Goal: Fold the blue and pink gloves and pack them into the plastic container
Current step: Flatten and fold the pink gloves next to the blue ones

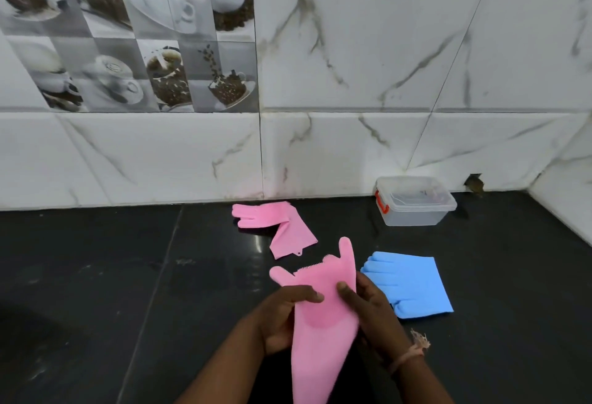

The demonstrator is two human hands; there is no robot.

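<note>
Both the left hand (282, 314) and right hand (368, 310) pinch the pink glove (323, 317) above the tabletop (96, 275); slick silicone could spring open before reaching the plastic container (415, 202) at the back edge

Black polished counter (96, 275), meeting the tiled wall. Lying on it: second pink glove (272, 227) beyond the grip, bent over; blue gloves (413, 285) just right of it; plastic container (416, 202) far right, at the wall.
</note>
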